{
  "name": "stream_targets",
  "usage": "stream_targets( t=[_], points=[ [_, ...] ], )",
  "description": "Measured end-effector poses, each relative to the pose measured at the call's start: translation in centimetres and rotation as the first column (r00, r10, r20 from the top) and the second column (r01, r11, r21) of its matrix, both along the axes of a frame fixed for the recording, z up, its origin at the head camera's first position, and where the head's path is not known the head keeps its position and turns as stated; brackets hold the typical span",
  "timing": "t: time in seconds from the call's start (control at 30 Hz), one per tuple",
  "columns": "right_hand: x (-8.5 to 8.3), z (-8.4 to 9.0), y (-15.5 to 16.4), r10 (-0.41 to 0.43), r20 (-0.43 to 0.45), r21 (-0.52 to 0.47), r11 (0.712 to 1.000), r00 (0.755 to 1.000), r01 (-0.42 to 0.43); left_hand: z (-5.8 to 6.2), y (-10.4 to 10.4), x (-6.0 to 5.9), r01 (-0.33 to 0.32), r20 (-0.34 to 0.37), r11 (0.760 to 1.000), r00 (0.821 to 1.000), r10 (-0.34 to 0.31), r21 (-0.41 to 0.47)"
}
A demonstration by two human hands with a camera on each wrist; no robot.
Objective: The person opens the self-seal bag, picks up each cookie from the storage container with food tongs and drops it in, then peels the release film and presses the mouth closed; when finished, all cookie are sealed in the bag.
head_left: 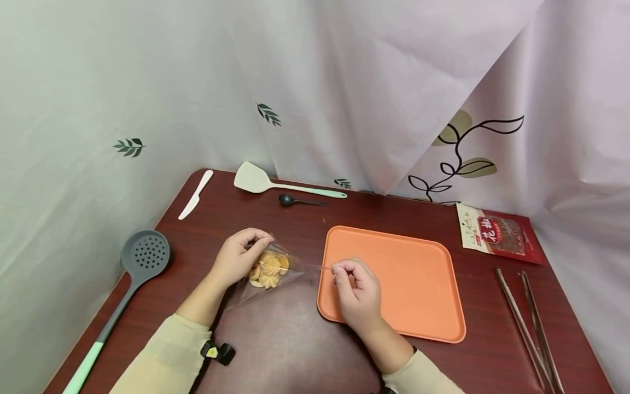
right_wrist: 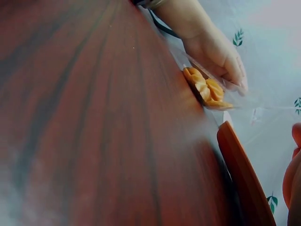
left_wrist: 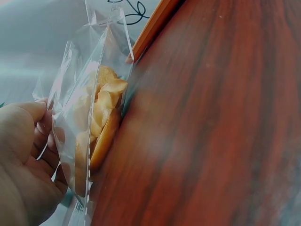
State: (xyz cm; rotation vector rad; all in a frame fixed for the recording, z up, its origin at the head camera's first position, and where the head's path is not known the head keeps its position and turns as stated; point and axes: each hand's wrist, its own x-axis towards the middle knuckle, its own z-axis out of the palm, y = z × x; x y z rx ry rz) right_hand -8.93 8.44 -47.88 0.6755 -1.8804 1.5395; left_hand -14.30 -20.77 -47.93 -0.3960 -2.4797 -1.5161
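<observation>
Cookies (head_left: 268, 269) sit in a clear plastic bag (head_left: 275, 273) lying on the dark red table (head_left: 285, 339), just left of the orange tray (head_left: 423, 284). Left hand (head_left: 238, 257) curls round the bag's far end, while the right hand (head_left: 356, 290) pinches its stretched-out mouth over the tray's edge. Bag film looks thin, light and slippery; the cookies seem brittle, so holding the film's edges rather than squeezing the middle looks wise.

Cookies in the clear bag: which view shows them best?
The left wrist view: the cookies fill the frame, stacked inside the clear bag. The head view shows them small beside the left hand; the right wrist view shows them small at the table's edge.
</observation>
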Motion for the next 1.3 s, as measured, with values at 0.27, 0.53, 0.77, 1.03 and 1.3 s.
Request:
stream_targets(
  t=[0.27,0.53,0.77,1.03,1.3],
  points=[
    [0.4,-0.4,0.8,-0.003,-0.007,-0.018,1.0,1.0,0.003,-0.2,0.0,0.0,-0.016,0.011,1.0,1.0,0.016,0.011],
    [1.1,-1.4,2.1,0.019,-0.043,-0.023,1.0,0.999,-0.02,-0.5,0.0,0.0,-0.007,0.01,1.0,1.0,0.007,0.028],
    [1.7,-1.6,3.2,0.023,-0.056,-0.033,0.999,0.998,-0.025,-0.4,-0.2,-0.1,-0.017,0.015,1.0,1.0,0.017,0.006],
    [2.5,-1.3,3.9,0.035,-0.075,-0.048,0.998,0.997,-0.039,-0.2,-0.1,-0.1,-0.033,0.014,0.999,0.999,0.033,0.033],
    [3.2,-0.9,4.1,0.073,-0.098,-0.064,0.995,0.992,-0.079,-0.1,0.0,0.0,-0.079,-0.004,0.995,0.997,0.08,0.065]
  ],
)
